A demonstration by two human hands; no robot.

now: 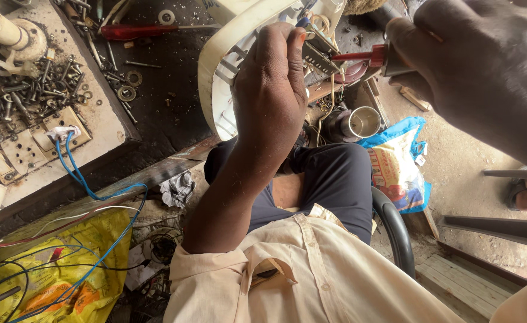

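While I watch from the head cam, L hand (272, 84) is closed round a small switch block w/ wires (318, 52), pinning it vs the rim of a cream plastic housing (215, 66) on my lap. R hand (485, 66) grips a red-handled screwdriver (365, 57), tip at the block. Rel. to housing: screw & washer pile (30, 90) well left on the bench, blue wires (96, 191) below-left over a yellow bag (54, 275), steel cup (362, 122) just right-below, blue sack (398, 161) beyond it.
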